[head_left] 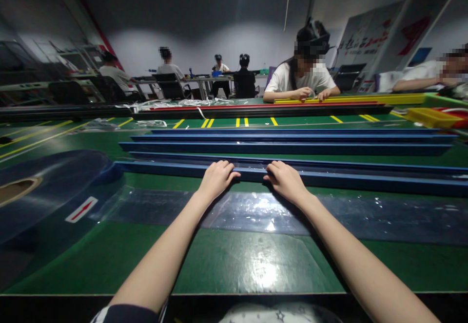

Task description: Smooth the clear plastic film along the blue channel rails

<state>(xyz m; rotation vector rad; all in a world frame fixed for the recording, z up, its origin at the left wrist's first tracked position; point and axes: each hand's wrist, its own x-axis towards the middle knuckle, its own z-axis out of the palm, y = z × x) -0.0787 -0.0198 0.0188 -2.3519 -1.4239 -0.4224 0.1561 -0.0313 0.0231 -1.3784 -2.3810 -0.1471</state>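
Note:
My left hand (217, 181) is closed over the near edge of a long blue channel strip (351, 180), fingers over its top and thumb along the front. A short way to the right, my right hand (286, 182) grips the same strip in a similar way. Glossy clear film shows inside the channel between the hands; my fingertips are partly hidden. Nearer to me, a wide band of clear plastic film (153, 208) lies flat under my forearms. It runs left toward a large roll of clear film (69, 169) with a cardboard core.
Several more blue strips (292, 147) lie parallel just beyond. Farther back are black and red strips (256, 110), yellow strips (387, 100) and a yellow tray (433, 117). A label with a red arrow (82, 209) lies near the roll. A co-worker (302, 77) sits across the green table.

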